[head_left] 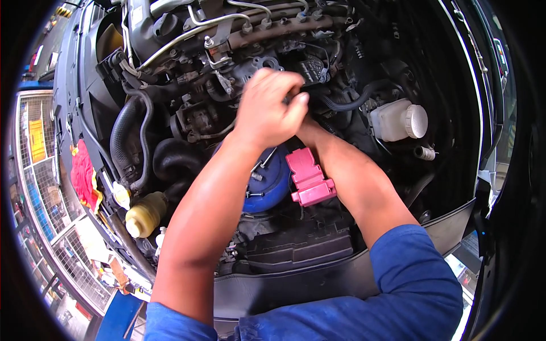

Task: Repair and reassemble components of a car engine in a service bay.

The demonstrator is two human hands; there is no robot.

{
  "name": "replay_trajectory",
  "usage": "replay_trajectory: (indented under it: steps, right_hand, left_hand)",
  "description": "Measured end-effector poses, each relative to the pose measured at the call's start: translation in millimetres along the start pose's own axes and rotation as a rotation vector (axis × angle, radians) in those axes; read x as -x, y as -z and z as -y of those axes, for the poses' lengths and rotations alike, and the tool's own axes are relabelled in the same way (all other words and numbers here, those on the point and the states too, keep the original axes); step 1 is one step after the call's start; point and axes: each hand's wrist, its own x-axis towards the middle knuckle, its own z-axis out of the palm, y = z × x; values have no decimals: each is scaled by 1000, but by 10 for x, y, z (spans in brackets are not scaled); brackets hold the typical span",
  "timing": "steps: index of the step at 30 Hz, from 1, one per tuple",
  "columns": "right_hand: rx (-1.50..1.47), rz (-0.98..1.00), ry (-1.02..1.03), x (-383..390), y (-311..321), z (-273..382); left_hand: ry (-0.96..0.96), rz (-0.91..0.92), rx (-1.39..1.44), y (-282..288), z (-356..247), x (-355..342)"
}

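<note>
My left hand (270, 107), slightly blurred, is closed over the middle of an open car engine bay. Its fingers curl in and the thumb points up to the right; something dark shows by the thumb, too unclear to name. Just above the hand is a grey metal flange (264, 63) with holes. My right forearm (358, 179) reaches in from the right and crosses behind the left wrist, so my right hand and its fingers are hidden. Below the hands sits a round blue dish (268, 184) with several bolts in it. Beside it lies a pinkish-red plastic cover (310, 179).
A white fluid reservoir (398, 120) with a round cap stands at the right. Thick black hoses (126, 136) and a yellowed reservoir (145, 216) are at the left, near a red cloth (85, 176). A metal fuel rail (278, 31) with pipes runs along the top.
</note>
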Motion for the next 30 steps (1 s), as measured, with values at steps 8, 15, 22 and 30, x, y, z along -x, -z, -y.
replay_trajectory:
  steps: [8,15,22,30]
  right_hand:
    - [75,-113,55,-53,-110,-119]
    - [64,-116,67,-39,-100,-180]
    - [160,-154,-150,-154,-181,-149]
    - [86,-137,73,-84,-41,-2]
  left_hand:
    - [181,150,136,-398,-39,-287]
    - [312,403,-10,-548,-133,-552]
    - [264,-40,53,152,28,390]
    - [191,-47,451,-47,224,298]
